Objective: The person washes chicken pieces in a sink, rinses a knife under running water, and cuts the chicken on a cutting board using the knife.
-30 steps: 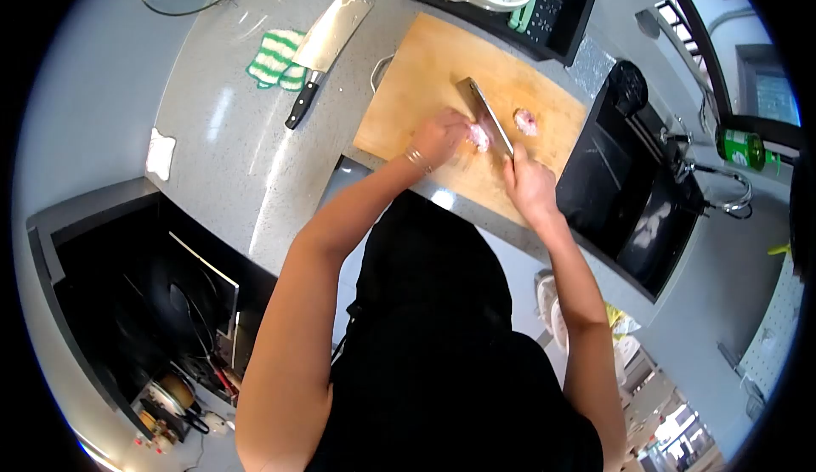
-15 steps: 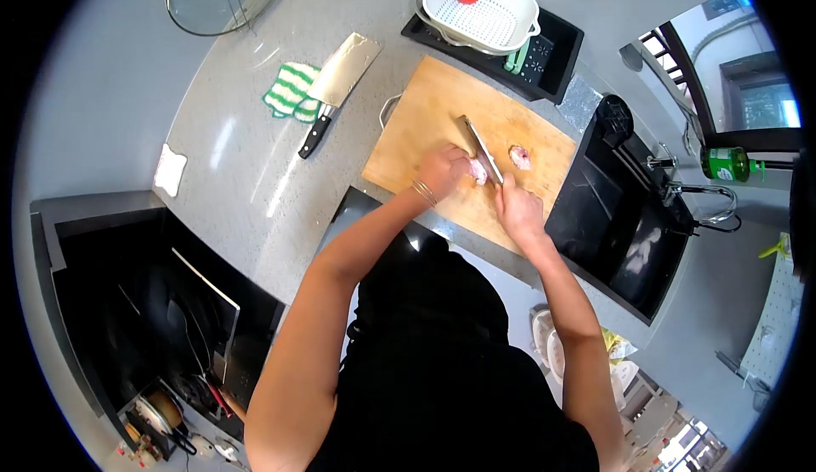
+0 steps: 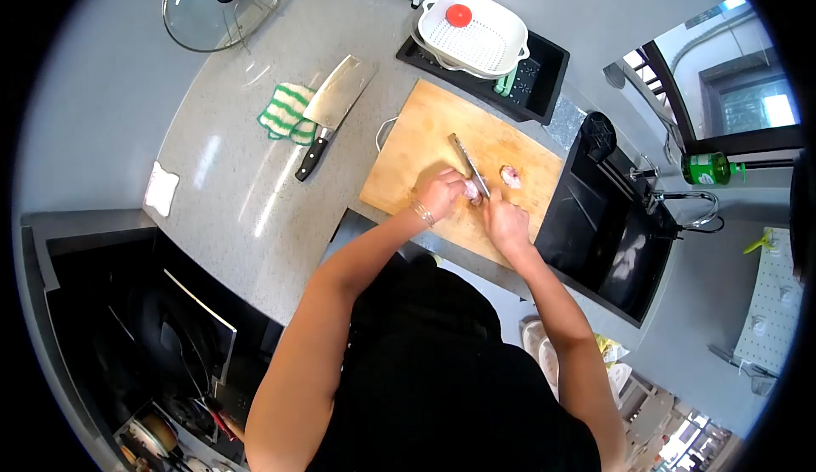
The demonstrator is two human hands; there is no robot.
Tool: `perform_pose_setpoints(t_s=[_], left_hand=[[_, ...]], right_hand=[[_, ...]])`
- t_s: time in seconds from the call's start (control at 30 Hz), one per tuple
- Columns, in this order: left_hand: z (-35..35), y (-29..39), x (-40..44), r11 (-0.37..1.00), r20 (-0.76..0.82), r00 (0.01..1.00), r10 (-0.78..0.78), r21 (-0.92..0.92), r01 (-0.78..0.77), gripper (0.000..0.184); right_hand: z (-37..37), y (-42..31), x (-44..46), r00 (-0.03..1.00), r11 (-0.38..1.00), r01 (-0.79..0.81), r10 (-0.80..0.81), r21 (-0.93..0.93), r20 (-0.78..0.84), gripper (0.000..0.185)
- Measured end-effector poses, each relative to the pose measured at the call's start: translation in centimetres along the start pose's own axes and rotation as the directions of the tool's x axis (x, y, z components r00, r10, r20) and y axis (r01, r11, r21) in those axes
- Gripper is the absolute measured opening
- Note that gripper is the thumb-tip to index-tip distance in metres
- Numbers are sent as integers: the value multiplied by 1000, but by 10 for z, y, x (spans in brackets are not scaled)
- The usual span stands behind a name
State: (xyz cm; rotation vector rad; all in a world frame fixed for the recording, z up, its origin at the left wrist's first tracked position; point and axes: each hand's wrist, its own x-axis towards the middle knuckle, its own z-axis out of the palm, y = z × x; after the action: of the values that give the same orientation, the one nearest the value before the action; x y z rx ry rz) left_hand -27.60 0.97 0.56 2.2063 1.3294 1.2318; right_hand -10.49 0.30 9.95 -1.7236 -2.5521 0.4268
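Observation:
On the wooden cutting board (image 3: 408, 166), my left hand (image 3: 441, 196) has its fingers closed on a small piece of raw meat (image 3: 472, 190). My right hand (image 3: 507, 224) is wrapped round the handle of a knife (image 3: 468, 162), whose blade stands on edge against the right side of that piece. The blade points up and to the left. A second piece of meat (image 3: 511, 176) lies on the board to the right of the knife. Thin bangles circle my left wrist. The knife's handle is mostly hidden in my right hand.
Left of the board lie a cleaver (image 3: 340, 94) and a green-and-white striped cloth (image 3: 286, 113). A white colander (image 3: 489, 34) with a red item (image 3: 459, 16) sits behind. The black sink (image 3: 603, 230) is at the right, a glass lid (image 3: 200, 9) at the back left, the stove (image 3: 144, 327) lower left.
The view has shifted, bringing more of the back counter into sight. The knife is more upright in view and remains beside the meat piece. Both hands keep their hold.

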Motion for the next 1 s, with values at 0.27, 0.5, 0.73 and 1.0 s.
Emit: perform_pose_setpoints(t_s=[0.27,0.5,0.73,1.0], left_hand=[[-3,-2,4,999,-39,999,28,-44,-29,8],[-9,6,7,999,-51,998,36,-30,-38,8],[-3,3,6,997,-37,997,71,-10,-71,9],[2,-3,5,993,37,997,-65,-97,69,8]], right_hand=[[-3,38,3,963,672,-263,138,692,232,25],[-92,-32,-4,909,971,169,-86,171,-409,22],[16,7,0,993,994,-106,105,14,53,30],[8,22,-54,978,985,-167,162,31,132,27]])
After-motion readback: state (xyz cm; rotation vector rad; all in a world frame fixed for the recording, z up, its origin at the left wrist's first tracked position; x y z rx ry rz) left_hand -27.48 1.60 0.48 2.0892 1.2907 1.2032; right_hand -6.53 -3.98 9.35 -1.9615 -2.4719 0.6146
